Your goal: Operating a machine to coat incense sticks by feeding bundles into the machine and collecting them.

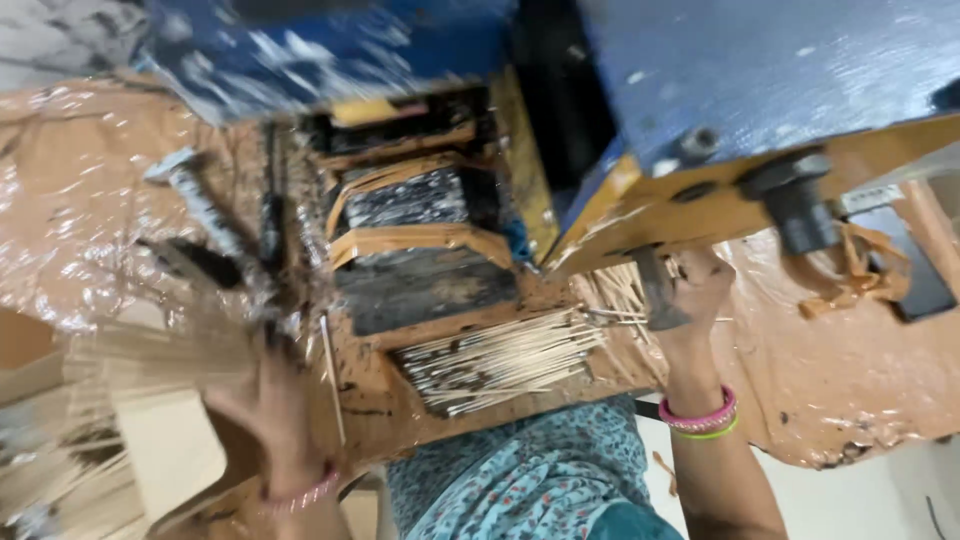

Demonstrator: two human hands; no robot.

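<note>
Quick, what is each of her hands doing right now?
Left hand: blurred, closed around a bundle of thin sticks.
Right hand: closed on a grey machine handle, under the blue and yellow machine.

Left hand (265,400) among blurred thin sticks (110,400), right hand (690,290) under blue machine (760,70).
</note>
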